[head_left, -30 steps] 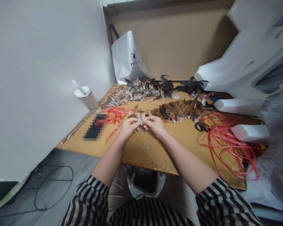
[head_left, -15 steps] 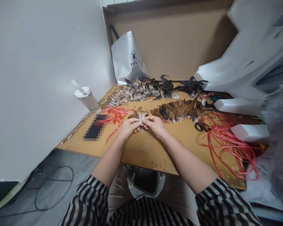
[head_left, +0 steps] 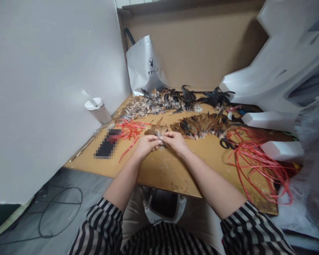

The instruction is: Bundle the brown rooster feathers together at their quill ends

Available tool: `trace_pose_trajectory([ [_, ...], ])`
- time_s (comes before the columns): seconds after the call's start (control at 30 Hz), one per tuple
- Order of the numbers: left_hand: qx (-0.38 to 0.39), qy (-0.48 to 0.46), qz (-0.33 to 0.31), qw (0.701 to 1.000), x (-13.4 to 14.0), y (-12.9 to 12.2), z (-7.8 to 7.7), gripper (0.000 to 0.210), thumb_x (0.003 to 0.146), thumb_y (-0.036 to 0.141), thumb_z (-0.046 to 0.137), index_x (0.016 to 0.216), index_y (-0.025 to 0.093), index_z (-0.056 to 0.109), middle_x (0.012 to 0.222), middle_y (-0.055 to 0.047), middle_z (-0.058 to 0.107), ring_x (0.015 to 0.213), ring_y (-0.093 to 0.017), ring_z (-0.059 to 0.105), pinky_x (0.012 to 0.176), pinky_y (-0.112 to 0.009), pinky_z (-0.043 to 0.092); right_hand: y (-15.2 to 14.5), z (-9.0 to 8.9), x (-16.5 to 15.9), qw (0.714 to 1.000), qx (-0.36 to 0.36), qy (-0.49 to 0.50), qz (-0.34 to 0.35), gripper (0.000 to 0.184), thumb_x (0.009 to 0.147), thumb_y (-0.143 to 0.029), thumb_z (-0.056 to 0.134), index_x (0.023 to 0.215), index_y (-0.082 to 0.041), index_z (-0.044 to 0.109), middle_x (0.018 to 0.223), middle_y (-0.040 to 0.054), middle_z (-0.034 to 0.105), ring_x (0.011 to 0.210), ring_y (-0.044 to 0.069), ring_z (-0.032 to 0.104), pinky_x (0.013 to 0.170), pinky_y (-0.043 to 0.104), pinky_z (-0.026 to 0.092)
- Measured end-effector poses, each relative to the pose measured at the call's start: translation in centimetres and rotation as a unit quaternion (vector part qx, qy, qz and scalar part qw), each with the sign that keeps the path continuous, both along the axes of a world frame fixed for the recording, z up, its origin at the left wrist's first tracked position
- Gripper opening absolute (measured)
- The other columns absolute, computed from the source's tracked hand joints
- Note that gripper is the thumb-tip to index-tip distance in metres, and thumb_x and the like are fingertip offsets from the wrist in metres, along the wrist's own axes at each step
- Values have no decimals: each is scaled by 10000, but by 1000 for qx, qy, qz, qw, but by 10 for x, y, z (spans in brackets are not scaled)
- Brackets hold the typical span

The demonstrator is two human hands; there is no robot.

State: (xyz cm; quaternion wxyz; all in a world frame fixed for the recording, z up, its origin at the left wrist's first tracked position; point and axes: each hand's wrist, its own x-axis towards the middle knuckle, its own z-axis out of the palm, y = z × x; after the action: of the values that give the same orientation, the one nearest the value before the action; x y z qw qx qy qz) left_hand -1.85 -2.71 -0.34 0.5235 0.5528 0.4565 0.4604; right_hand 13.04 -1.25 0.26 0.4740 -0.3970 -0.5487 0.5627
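Note:
A small bunch of brown feathers [head_left: 158, 130] is pinched by both hands over the table. My left hand [head_left: 148, 145] is closed on its left side, and my right hand [head_left: 174, 141] grips it from the right, fingertips meeting at the pale quill end. Just beyond, to the right, lies a row of brown and black feather bunches [head_left: 199, 125]. Farther back stretches a heap of feathers [head_left: 159, 101] with pale quills. Red plastic strips [head_left: 130, 129] lie left of my hands. Whether a strip is wrapped around the held bunch cannot be made out.
The wooden table [head_left: 170, 173] has loose red ribbon [head_left: 255, 159] and black-handled scissors [head_left: 225, 143] on the right. At left stand a lidded cup [head_left: 98, 110] and a blurred dark object [head_left: 107, 145]. A silver bag [head_left: 142, 67] leans behind; white foam pieces [head_left: 268, 120] border the right.
My left fingers have shifted slightly on the feather bunch, the thumb now lying closer to the right hand. The bunch stays in nearly the same place.

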Motion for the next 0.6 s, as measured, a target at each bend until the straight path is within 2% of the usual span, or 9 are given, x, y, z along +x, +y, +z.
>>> trace_pose_trajectory([
  [0.13,-2,16,5,1000,1,0,-1,271,604,354,689,739,121,660,565,-34,598,434,-57,437,406,-175,292,0,-1,-1,1000,16,-15,-11,252,587,-375,666,561,-139,584,472,-40,510,440,59,395,451,193,300],
  [0.33,4,0,16,1000,1,1,-3,293,605,363,685,767,119,669,614,-52,625,449,-67,464,412,-185,315,0,2,0,1000,-5,-9,-16,254,571,-377,678,541,-143,585,507,-20,571,460,72,442,480,200,331],
  [0.6,3,-15,12,1000,1,3,-7,271,608,353,685,742,119,662,610,-48,622,445,-67,466,414,-187,331,-2,4,0,1000,-8,-7,-6,262,569,-388,679,560,-141,593,473,-29,540,427,58,397,435,197,289],
])
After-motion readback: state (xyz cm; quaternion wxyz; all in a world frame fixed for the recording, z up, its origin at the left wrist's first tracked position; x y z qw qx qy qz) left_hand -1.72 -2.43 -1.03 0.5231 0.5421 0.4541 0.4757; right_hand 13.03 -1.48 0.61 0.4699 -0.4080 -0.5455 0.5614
